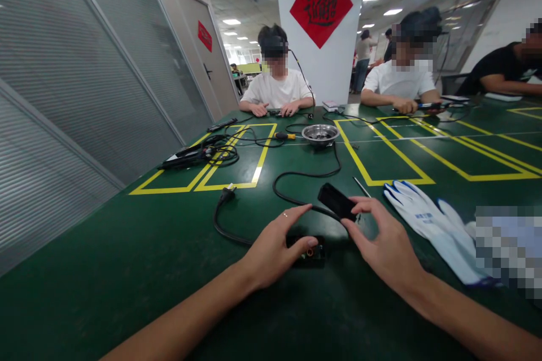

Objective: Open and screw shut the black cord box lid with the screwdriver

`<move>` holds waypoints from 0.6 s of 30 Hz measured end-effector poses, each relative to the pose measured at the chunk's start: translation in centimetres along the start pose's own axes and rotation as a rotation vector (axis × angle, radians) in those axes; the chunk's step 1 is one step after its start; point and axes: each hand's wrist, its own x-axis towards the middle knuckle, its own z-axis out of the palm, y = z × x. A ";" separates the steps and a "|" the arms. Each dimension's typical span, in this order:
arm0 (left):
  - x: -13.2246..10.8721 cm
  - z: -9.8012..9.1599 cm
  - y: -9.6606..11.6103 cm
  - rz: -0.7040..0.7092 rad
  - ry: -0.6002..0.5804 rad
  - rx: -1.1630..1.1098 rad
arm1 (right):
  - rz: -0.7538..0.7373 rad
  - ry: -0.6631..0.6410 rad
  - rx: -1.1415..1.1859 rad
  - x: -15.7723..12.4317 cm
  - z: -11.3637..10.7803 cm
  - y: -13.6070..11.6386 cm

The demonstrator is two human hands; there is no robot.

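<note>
My right hand pinches a small black plastic cover by its right end, tilted above the table. Lower and to the left lies an open black housing with copper-coloured parts and circuitry inside. Over its left part rests my left hand, thumb at the housing and index finger stretched away from it, so part of the housing is hidden. A black cable with a plug runs behind my left hand. Another stretch of black cable curves past the cover towards a metal bowl.
White gloves lie at the right, near a thin metal rod. A yellow-black screwdriver is beside the bowl. Tangled cables lie at the left on the green table. Several people sit across and to the right.
</note>
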 end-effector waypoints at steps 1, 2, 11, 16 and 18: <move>0.0 0.3 0.3 -0.011 0.029 -0.104 | -0.017 -0.025 0.077 -0.5 0.2 -0.8; -0.1 0.6 0.6 -0.011 0.041 -0.222 | -0.030 -0.063 0.177 -1.0 0.3 -1.6; -0.5 -2.7 1.6 0.196 -0.105 0.117 | 0.005 -0.129 0.460 -1.8 -0.3 -2.0; -0.1 -3.5 0.7 0.208 -0.333 0.461 | 0.076 -0.002 0.463 -1.3 -0.7 -0.9; -0.1 -2.7 0.5 0.201 -0.373 0.472 | 0.074 0.003 0.469 -1.3 -0.7 -0.8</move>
